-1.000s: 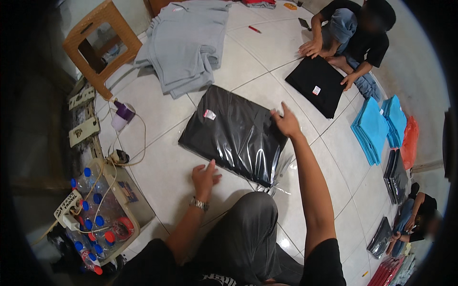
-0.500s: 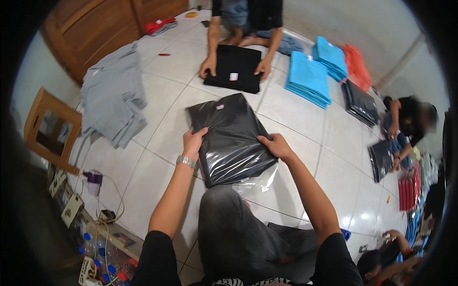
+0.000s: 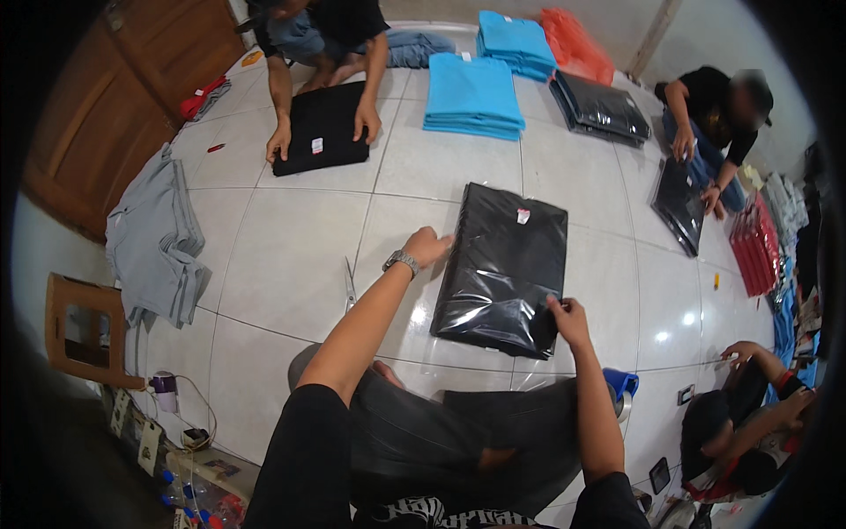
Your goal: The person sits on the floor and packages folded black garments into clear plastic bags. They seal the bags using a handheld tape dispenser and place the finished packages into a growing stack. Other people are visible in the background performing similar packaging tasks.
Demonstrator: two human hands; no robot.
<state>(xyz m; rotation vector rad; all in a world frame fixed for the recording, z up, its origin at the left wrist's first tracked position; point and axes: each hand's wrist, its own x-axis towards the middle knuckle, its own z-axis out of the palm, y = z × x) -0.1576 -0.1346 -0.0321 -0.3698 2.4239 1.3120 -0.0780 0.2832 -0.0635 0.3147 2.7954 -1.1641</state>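
Observation:
A folded black garment stack in a shiny clear plastic bag (image 3: 507, 264) lies on the tiled floor before my knees, a small pale label near its far end. My right hand (image 3: 569, 322) grips its near right edge, thumb on top and fingers at the side. By the left edge is my left hand (image 3: 428, 247), wearing a metal watch, its fingers loosely bent and one fingertip close to the plastic. Whether that fingertip touches cannot be made out. Scissors (image 3: 350, 284) lie beside my left forearm, partly hidden by it.
Across from me, a person's hands rest on a folded black garment (image 3: 322, 132). Light-blue folded stacks (image 3: 471, 93) and a bagged black stack (image 3: 599, 108) lie beyond. At right another person handles a black package (image 3: 679, 207). Grey garments (image 3: 154, 238) lie left; a blue tape dispenser (image 3: 622, 383) sits by my right knee.
My view has swung right. The bagged stack, held tilted by both hands before, now lies flatter on the floor. My left hand has come off its edge, and the scissors have come into sight.

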